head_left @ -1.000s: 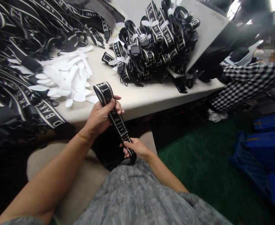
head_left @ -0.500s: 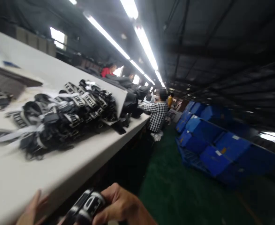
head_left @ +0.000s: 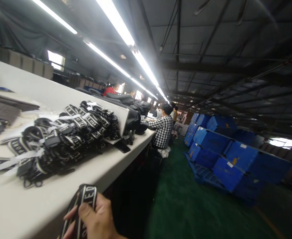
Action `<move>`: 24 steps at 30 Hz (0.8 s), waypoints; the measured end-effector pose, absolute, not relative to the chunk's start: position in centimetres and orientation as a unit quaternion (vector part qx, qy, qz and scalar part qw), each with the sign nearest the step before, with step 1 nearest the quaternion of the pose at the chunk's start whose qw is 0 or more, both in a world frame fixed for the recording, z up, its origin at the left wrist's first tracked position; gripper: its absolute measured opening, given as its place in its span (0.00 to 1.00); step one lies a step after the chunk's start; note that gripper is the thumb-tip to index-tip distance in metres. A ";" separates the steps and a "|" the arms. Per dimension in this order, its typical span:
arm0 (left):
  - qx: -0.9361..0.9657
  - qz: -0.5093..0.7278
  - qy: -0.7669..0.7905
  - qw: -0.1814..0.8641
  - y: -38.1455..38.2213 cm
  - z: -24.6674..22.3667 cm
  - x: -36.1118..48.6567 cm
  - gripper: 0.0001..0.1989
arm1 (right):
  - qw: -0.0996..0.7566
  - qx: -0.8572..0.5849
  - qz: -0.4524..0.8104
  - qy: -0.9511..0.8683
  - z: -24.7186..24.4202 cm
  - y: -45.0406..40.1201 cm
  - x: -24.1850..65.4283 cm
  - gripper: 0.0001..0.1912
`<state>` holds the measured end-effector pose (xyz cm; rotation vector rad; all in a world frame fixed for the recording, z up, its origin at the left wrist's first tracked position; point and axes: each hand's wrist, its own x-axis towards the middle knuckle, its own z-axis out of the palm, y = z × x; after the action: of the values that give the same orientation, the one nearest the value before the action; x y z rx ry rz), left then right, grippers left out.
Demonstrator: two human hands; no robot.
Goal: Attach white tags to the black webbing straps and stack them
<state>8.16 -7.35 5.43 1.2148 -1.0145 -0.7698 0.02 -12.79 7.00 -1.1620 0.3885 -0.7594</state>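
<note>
My right hand is closed around a folded black strap with white lettering and pale edge stripes, near the front edge of the white table. Fingertips show on the strap's left side; whose hand they belong to is unclear, and my left hand cannot be made out. A large heap of similar black straps with white lettering, buckles and white strips lies on the table beyond the held strap.
A low white partition runs behind the heap. Further along the table, a person in a checkered shirt sits beside dark bags. Blue boxes stand stacked on a blue pallet at the right, on green floor.
The view has shifted and is sharper. My right hand and the strap sit further left in the picture, the strap more upright. The left hand seen near the table edge is gone from there.
</note>
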 end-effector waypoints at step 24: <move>0.436 -0.566 -0.305 0.630 -2.0 3.6 7.3 0.24 | 0.811 -0.459 -0.279 0.230 4.8 -13.9 -0.2 0.16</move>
<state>7.25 -2.04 3.57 0.9996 -0.6990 -1.2955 -0.25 -13.89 4.78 -0.9810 0.4917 -0.5960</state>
